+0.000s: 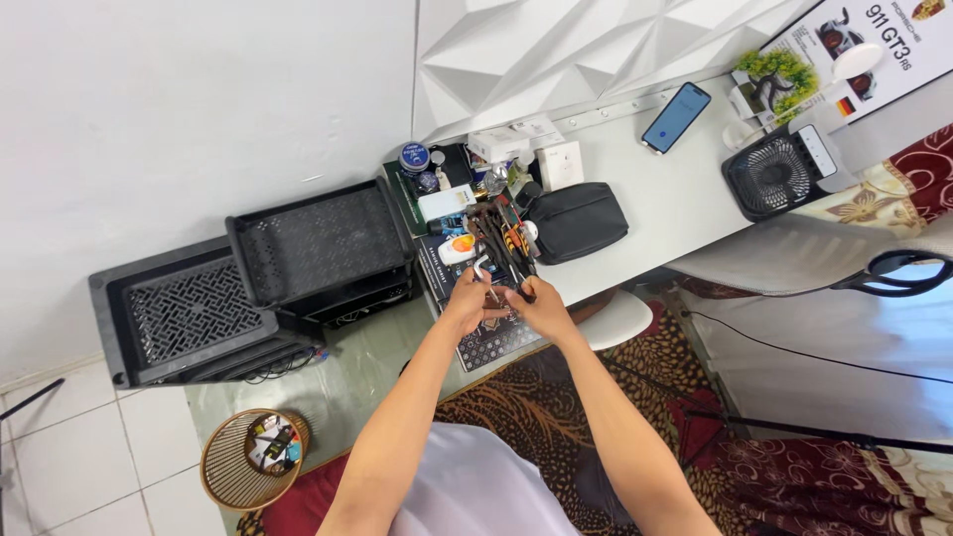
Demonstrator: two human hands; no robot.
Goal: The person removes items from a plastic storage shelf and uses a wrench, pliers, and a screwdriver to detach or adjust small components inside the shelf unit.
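My left hand [467, 303] and my right hand [539, 306] meet over the near edge of a white desk [675, 199]. Both close around the handles of long dark tools [496, 243], several of which lie in a bundle just beyond my fingers. The left hand pinches a thin light-coloured handle; the right grips a dark one. Beneath my hands lies a dark patterned mat or book [486, 342]. A small orange and white item [459, 246] sits left of the tools.
A black zip pouch [578, 220] lies right of the tools. Small boxes, a round tin [414, 156], a phone [676, 117], a desk fan [779, 174] and a plant stand further back. Black mesh drawers [248, 283] stand left, a wicker basket [253, 459] below.
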